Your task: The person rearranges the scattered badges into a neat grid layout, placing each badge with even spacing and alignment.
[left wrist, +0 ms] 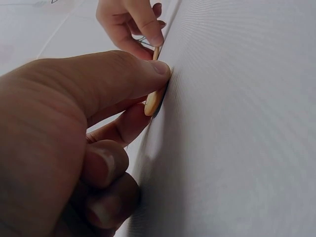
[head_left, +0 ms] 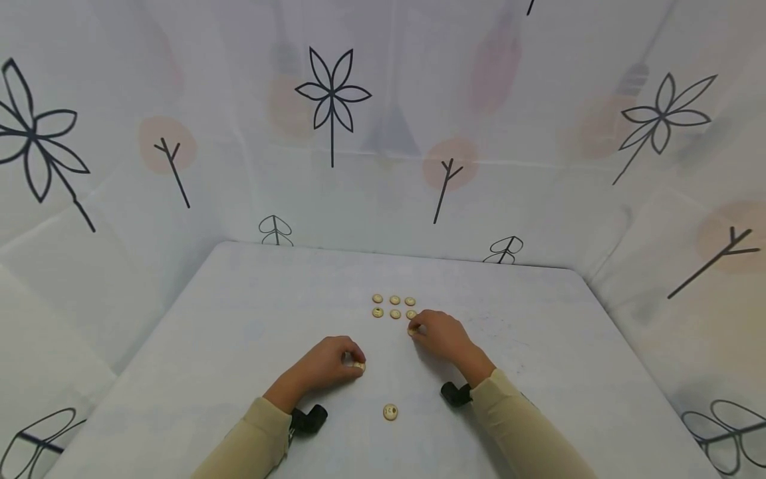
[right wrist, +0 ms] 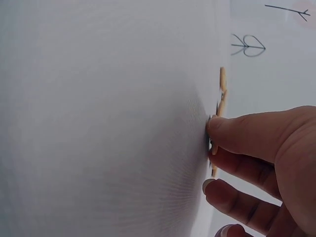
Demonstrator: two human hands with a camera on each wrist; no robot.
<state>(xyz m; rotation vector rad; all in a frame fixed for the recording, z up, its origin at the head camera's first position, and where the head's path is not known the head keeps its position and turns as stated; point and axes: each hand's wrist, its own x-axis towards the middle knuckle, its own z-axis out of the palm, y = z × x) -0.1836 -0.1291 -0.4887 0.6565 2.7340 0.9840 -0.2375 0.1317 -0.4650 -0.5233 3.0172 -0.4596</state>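
Note:
My left hand [head_left: 328, 364] pinches a small round wooden disc [head_left: 360, 365] between thumb and index finger, low over the white table. In the left wrist view this pale wooden disc [left wrist: 154, 102] stands edge-on under the thumb tip. My right hand [head_left: 441, 334] pinches another wooden disc [head_left: 412, 331] at the tabletop, just below the right end of two short rows of similar discs [head_left: 395, 314]. Its fingertips partly cover that disc. A single disc [head_left: 390, 412] with dark marks on its face lies near me, between the two forearms.
The white table [head_left: 269, 299] has its far edge against a hanging white cloth [head_left: 383, 199] printed with flowers and twigs. Cloth also borders both sides. A black wrist camera [head_left: 309, 420] sits under the left wrist, another camera [head_left: 456, 394] under the right.

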